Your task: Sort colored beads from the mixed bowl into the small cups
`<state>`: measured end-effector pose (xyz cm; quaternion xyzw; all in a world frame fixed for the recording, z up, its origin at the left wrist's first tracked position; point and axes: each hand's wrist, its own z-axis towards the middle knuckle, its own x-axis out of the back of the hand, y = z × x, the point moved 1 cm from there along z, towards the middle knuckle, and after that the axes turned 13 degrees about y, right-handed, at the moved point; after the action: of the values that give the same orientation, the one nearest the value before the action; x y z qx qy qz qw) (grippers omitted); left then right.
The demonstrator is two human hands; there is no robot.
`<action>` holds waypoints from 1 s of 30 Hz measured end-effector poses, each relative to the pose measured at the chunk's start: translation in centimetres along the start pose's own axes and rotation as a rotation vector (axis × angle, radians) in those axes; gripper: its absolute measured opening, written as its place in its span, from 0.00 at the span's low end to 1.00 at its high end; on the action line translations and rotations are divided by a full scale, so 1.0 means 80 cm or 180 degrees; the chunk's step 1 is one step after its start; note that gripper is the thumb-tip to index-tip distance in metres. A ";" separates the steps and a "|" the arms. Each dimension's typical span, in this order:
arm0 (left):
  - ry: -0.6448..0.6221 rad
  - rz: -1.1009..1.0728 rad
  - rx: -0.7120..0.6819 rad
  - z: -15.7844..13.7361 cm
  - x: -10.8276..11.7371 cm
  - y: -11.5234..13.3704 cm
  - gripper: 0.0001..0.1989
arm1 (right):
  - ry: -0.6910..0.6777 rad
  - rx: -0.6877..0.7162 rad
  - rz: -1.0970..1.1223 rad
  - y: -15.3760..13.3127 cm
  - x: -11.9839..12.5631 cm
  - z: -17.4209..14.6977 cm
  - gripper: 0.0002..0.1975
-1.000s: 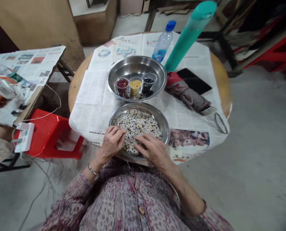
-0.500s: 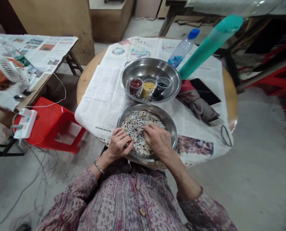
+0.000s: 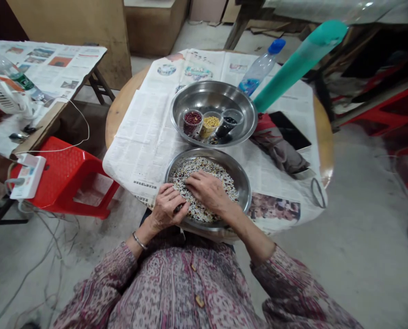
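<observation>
While one bare right hand [image 3: 207,189] is resting palm-down over a spread of tiny white, yellow, red and black grains [image 3: 212,167], its fingers are bunching close together, and I cannot tell whether they are pinching anything. One bare left hand [image 3: 168,208], wearing one silvery bracelet [image 3: 139,241], is curling over the near left edge of the grains; I cannot tell whether it is holding any. The grains are lying in one round, shallow steel pan [image 3: 244,194]. Just beyond it, one larger round steel basin [image 3: 212,97] is holding three clear plastic cups: red beans [image 3: 192,119] are filling the left one, yellow beans [image 3: 211,122] the middle one, black beans [image 3: 230,121] the right one. Far right, one clear blue-capped bottle [image 3: 259,71] and one long teal cylinder [image 3: 300,66] are standing side by side. Nearer on the right, one grey-and-red fabric bundle [image 3: 280,147] is lying beside one flat black rectangular object [image 3: 293,132]. White printed newspaper [image 3: 130,137] is covering much of the round wooden table [image 3: 116,109]. At left, one red plastic stool [image 3: 61,180] is standing.
</observation>
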<state>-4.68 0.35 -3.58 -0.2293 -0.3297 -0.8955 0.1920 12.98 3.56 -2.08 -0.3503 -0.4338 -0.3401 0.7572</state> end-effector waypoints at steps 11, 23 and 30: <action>-0.0132 0.0074 0.0038 0.003 0.002 0.001 0.10 | 0.0638 -0.1164 -0.0281 0.036 0.027 -0.064 0.10; -0.0104 0.0032 0.0008 0.004 0.002 0.002 0.10 | 0.0521 -0.1437 -0.0117 0.005 0.037 -0.072 0.08; -0.0137 0.0100 -0.0020 0.004 0.002 0.002 0.10 | 0.0545 -0.1036 0.0123 0.001 0.021 -0.050 0.10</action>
<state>-4.64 0.38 -3.19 -0.2542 -0.3273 -0.8882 0.1982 15.44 -0.06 -2.11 -0.4463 -0.3002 -0.4198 0.7310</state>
